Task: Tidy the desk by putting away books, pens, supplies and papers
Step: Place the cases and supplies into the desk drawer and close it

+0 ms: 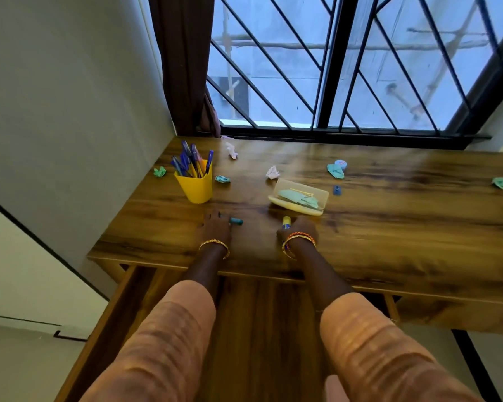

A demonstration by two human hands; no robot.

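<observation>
Head view: left hand (214,224) rests flat beside teal marker (235,221), right hand (299,229) grips glue stick (286,222) near yellow cup (195,184); marker could roll off counter (389,227).

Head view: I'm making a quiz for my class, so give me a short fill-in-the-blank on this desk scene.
1. The pens stand in a ____ cup.
2. The right hand grips a marker with a ____ cap.
3. Below the desk edge, the ____ is pulled open.
4. The left hand touches a ____ marker lying on the desk.

Missing words: yellow; yellow; drawer; teal
</observation>
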